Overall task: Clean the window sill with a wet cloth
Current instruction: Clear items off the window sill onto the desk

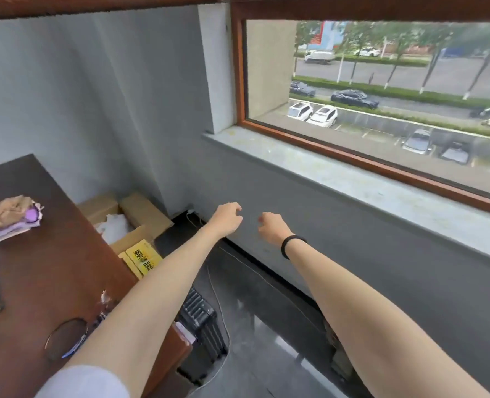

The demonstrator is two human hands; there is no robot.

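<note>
- White sleeve (80, 382) on the left arm is the closest thing to the camera. Both bare forearms stretch forward from there over a dark glossy floor (266, 340).
- Brown wood desk (37, 268) sits left of the fingers and nearer the camera. A crumpled beige and purple bundle (11, 218) lies on it, well apart from either hand. Can't tell if that's a cloth or just paper tbh.
- A black ribbed suitcase (202, 317) stands on the floor below the left forearm, nearer than the fingers.
- Open cardboard boxes (129, 216) with yellow packs (143, 258) are down in the corner, left of the left fingers, beside the desk.
- Left hand (226, 218): fingers loosely curled downward, holding nothing.
- Right hand (271, 226) is just beside it, not touching. Same loose curl, nothing in it, and a black band (292, 246) on the wrist.
- The window sill (324, 175), pale grey stone, runs above and beyond the fingers, stretching off to their right. Neither hand touches it, and it looks speckled with dirt near its left end.
- Past the sill there's the wood-framed window (381, 90), with parked cars (324, 115) outside.
</note>
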